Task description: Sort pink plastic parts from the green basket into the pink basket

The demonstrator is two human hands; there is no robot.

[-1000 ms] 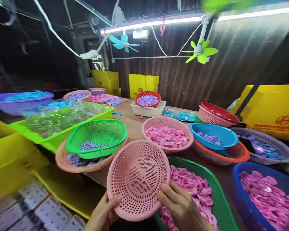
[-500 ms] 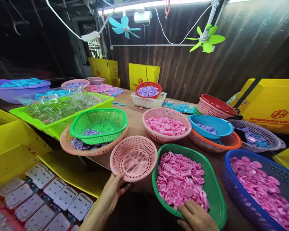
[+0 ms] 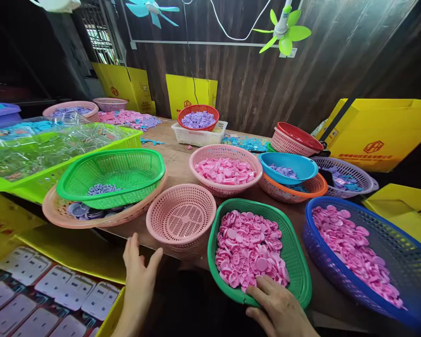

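Observation:
My left hand [image 3: 140,271] is off everything, its fingers and thumb spread, just in front of an empty pink basket [image 3: 181,214] at the table's near edge. To the right of that basket stands a green basket [image 3: 300,269], partly filled with round pink plastic pieces [image 3: 247,248]. Over the near rim of the green basket, my right hand [image 3: 275,302] has its fingers on the inside and its thumb outside, gripping the rim. Its fingertips lie close to the pink pieces.
A blue basket [image 3: 314,243] of pink pieces stands at right. Behind are a pink basket [image 3: 228,189] of pink parts and a blue bowl [image 3: 287,175]. At left, a bright green basket [image 3: 145,164] rests in a peach basket [image 3: 56,217]. White panels [image 3: 70,290] fill a yellow box below.
My left hand has let go of the empty pink basket's rim and drawn away to the left, opening. My right hand stays at the green basket's rim. The view has shifted.

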